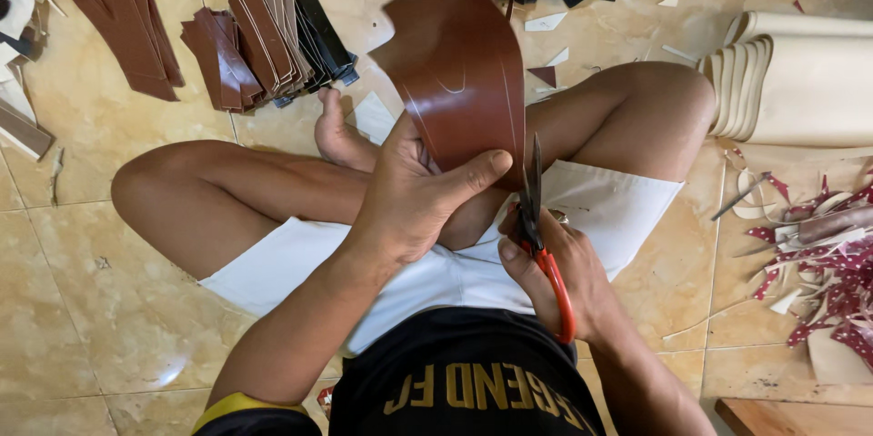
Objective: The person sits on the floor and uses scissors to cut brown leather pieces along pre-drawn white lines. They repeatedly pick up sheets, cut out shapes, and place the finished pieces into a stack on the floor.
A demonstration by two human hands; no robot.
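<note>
The head view looks down on a person who sits cross-legged on a tiled floor (82, 309), and I will place everything from the brown leather piece (459, 72) that stands upright over the knees. The left hand (414, 195) is closed on the lower edge of this piece, thumb in front and pressed flat on the leather. Just to the right of the piece, the right hand (564, 277) is wrapped around the red handles of the scissors (536, 218); the dark blades point upward along the right edge of the leather, close together as far as I can see. To do this cut well, I think the left hand should keep the leather tight and turn it slowly toward the blades, so the scissors follow the thin curved line scored on the surface, and the thumb must remain away from the blade path. Up and left of the piece lies a stack of brown and black strips (264, 40), and further left more brown strips (118, 13). To the right of it are cream rolled sheets (800, 90), and below these a heap of dark red dotted scraps (832, 263). No packages, labels or signs can be seen around it.
</note>
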